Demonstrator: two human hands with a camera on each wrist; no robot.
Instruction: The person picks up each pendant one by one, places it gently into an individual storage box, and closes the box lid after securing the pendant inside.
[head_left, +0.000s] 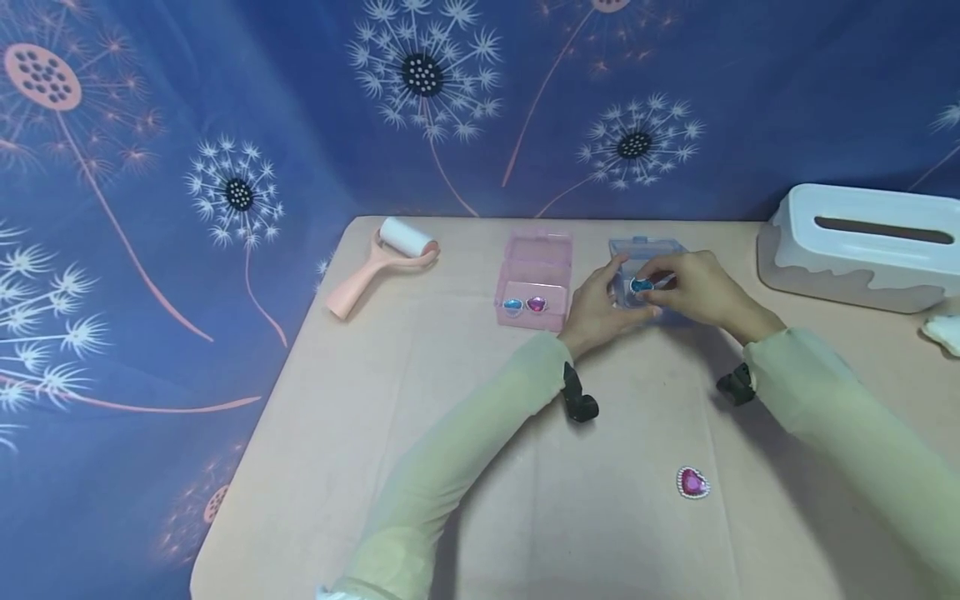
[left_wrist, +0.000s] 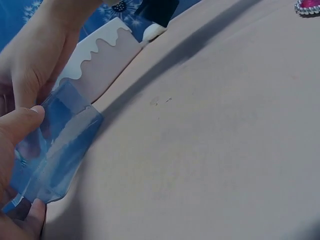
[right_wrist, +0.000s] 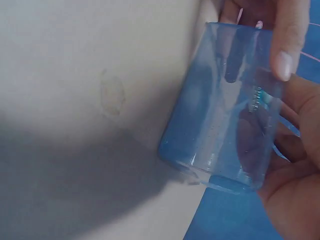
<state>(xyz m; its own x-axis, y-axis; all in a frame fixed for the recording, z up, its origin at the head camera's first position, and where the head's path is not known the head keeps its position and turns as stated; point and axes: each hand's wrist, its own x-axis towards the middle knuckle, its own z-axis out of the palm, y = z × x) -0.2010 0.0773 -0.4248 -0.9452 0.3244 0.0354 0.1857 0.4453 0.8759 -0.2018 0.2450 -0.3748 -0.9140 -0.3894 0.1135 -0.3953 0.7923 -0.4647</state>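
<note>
A clear blue box (head_left: pixel 621 293) with its lid raised stands at the back of the table; its wall (left_wrist: pixel 65 150) also shows in the left wrist view. My left hand (head_left: pixel 600 310) grips the box at its left side, thumb on the rim. Between the fingertips of my right hand (head_left: pixel 693 287) is a blue gem (head_left: pixel 641 286) with a silvery edge, pinched at the box's opening. Through the box wall (right_wrist: pixel 215 110) in the right wrist view, the gem (right_wrist: pixel 256 99) shows partly, inside the box's outline.
An open pink box (head_left: pixel 534 275) left of my hands holds a blue gem (head_left: pixel 513 306) and a pink gem (head_left: pixel 536 304). A pink heart gem (head_left: pixel 692 482) lies nearer the front. A lint roller (head_left: pixel 375 265) is at back left, a tissue box (head_left: pixel 862 250) at back right.
</note>
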